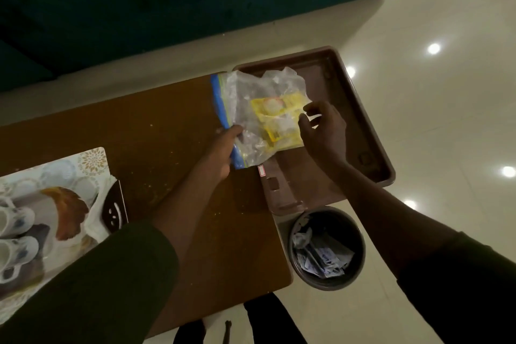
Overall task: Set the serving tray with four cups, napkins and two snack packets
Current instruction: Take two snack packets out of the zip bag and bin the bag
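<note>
Snack packets (279, 117) inside clear bag (251, 109), pinched between both hands' fingers (308, 107)

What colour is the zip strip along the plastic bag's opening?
Blue, with a thin green edge, on the plastic bag held by the left hand; head view.

Bag (251, 109) over tray (349, 109), bin (326, 248) below.
</note>
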Action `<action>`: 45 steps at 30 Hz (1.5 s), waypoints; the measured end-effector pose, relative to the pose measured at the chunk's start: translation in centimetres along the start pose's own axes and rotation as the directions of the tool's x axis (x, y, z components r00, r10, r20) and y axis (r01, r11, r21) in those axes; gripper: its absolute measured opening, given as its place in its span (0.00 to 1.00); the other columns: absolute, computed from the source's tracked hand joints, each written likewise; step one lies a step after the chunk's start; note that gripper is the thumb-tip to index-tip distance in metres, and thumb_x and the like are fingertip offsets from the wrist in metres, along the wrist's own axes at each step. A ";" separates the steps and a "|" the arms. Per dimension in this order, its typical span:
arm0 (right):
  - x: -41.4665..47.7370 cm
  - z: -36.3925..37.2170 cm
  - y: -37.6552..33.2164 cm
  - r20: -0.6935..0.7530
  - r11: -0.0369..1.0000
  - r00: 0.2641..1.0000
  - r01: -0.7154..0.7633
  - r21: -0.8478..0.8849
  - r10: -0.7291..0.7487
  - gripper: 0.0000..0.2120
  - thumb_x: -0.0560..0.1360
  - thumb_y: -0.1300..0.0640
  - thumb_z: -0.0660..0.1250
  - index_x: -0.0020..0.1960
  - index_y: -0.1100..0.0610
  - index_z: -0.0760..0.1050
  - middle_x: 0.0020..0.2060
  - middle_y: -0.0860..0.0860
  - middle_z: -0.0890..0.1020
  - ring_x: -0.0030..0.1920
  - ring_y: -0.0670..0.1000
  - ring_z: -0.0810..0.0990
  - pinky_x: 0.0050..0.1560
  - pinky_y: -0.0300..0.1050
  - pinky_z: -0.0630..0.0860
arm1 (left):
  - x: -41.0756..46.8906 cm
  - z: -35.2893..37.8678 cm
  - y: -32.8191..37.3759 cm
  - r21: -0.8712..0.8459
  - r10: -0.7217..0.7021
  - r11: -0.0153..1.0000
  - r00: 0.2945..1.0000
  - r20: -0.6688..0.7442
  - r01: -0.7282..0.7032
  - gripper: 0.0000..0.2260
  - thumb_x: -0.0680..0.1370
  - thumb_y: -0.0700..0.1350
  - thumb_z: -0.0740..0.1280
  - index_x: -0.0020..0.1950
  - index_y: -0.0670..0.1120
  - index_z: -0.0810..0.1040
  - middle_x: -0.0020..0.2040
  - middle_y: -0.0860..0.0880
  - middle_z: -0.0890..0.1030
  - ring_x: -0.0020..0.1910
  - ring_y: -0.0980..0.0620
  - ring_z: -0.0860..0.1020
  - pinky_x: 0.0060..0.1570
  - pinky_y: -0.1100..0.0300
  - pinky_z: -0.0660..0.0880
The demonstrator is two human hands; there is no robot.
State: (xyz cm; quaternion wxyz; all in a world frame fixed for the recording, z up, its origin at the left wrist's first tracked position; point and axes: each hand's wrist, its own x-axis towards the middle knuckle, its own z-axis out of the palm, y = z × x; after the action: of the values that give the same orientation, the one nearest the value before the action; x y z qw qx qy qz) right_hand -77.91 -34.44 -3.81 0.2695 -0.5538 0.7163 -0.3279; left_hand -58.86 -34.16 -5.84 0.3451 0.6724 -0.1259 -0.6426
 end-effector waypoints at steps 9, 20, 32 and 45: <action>0.7 -1.7 -10.6 -0.184 0.938 0.980 0.138 0.319 -0.081 0.08 0.74 0.51 0.69 0.45 0.56 0.78 0.35 0.43 0.80 0.36 0.38 0.78 0.40 0.36 0.76 | -9.4 4.5 6.4 -0.205 0.224 0.968 0.877 0.425 -0.148 0.05 0.77 0.39 0.63 0.44 0.42 0.78 0.38 0.45 0.81 0.38 0.48 0.81 0.49 0.50 0.80; -6.5 2.7 -19.4 0.405 0.870 0.914 -0.190 0.455 -0.012 0.19 0.72 0.38 0.69 0.44 0.55 0.77 0.31 0.45 0.81 0.34 0.43 0.81 0.40 0.45 0.80 | -13.6 -6.7 8.9 -0.031 0.305 0.949 0.883 0.357 -0.315 0.24 0.82 0.61 0.44 0.52 0.48 0.74 0.42 0.52 0.79 0.37 0.59 0.82 0.38 0.65 0.79; -10.8 8.5 -17.2 0.671 0.941 0.741 -0.201 0.273 -0.036 0.19 0.74 0.45 0.69 0.51 0.61 0.80 0.43 0.57 0.85 0.44 0.56 0.85 0.44 0.52 0.83 | -12.0 -14.9 3.3 0.152 0.180 0.970 0.981 0.069 -0.189 0.12 0.80 0.56 0.62 0.51 0.48 0.78 0.40 0.48 0.78 0.32 0.51 0.75 0.31 0.60 0.75; -11.2 7.7 -17.9 0.354 0.965 0.931 -0.167 0.203 0.086 0.13 0.73 0.53 0.67 0.37 0.63 0.75 0.30 0.51 0.76 0.32 0.46 0.75 0.36 0.43 0.72 | -11.7 -19.0 4.6 0.205 0.406 0.906 0.899 -0.167 -0.371 0.08 0.71 0.43 0.67 0.31 0.50 0.75 0.25 0.57 0.74 0.30 0.56 0.71 0.36 0.60 0.68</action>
State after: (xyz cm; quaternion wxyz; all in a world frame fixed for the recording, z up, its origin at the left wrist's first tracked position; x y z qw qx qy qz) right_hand -58.38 -28.00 5.23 0.4727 -0.5199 0.6502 -0.2890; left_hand -41.15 -24.60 4.96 0.4200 0.7229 -0.2751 -0.4746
